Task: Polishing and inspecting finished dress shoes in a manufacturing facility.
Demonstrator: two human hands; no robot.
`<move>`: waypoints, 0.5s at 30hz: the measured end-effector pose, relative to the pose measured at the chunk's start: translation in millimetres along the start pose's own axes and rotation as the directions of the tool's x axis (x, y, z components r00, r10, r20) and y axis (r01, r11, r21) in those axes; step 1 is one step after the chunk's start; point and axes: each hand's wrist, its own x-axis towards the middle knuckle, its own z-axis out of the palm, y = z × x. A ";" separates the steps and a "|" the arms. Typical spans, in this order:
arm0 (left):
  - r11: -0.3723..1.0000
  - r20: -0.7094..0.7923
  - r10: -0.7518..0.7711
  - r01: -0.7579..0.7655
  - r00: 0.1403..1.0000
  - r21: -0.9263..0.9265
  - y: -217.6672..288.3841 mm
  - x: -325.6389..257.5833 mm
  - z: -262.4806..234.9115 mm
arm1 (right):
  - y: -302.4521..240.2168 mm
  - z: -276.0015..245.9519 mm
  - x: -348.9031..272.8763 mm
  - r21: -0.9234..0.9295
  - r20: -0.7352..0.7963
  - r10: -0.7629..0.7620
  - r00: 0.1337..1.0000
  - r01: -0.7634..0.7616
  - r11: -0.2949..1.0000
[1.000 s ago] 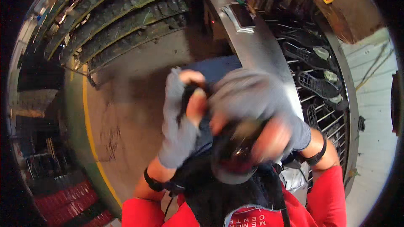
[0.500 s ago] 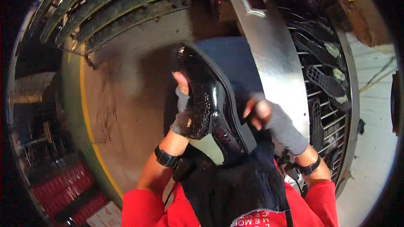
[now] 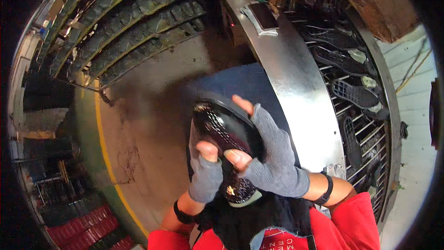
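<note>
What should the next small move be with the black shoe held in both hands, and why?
Probably tilt the glossy black shoe a little further so its sole side faces up, keeping both grips. The left hand clamps it from below, thumb on the upper, while the right hand wraps over its right side, and only the perforated upper shows. The metal counter lies just to the right.

A shiny black shoe point(image 3: 225, 132) is held up near the person, in the middle. It has rows of tiny holes and lies tilted, its light-edged end low and close.
</note>
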 end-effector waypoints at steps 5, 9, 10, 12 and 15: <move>0.950 -0.247 0.290 -0.247 0.924 0.192 -23.5 4.1 8.7 | -7.5 -10.6 20.6 -0.079 0.077 -0.112 0.991 0.118 0.990; 0.927 -0.133 0.285 -0.237 0.949 0.292 -9.2 -4.3 0.3 | -23.1 -17.0 42.5 -0.096 0.200 -0.042 0.979 0.062 0.993; 0.925 -0.230 0.286 -0.206 0.930 0.318 -12.1 -8.6 5.7 | -21.7 -14.3 37.2 -0.116 0.148 -0.043 0.988 0.061 0.991; 0.876 -0.195 0.316 -0.207 0.928 0.435 2.3 -11.2 4.4 | -7.5 -12.1 27.5 0.065 0.136 0.036 0.990 -0.045 0.997; 0.729 -0.042 0.310 -0.209 0.950 0.652 50.5 7.6 7.9 | 49.8 -5.6 -15.4 0.326 0.068 0.272 0.960 -0.279 0.903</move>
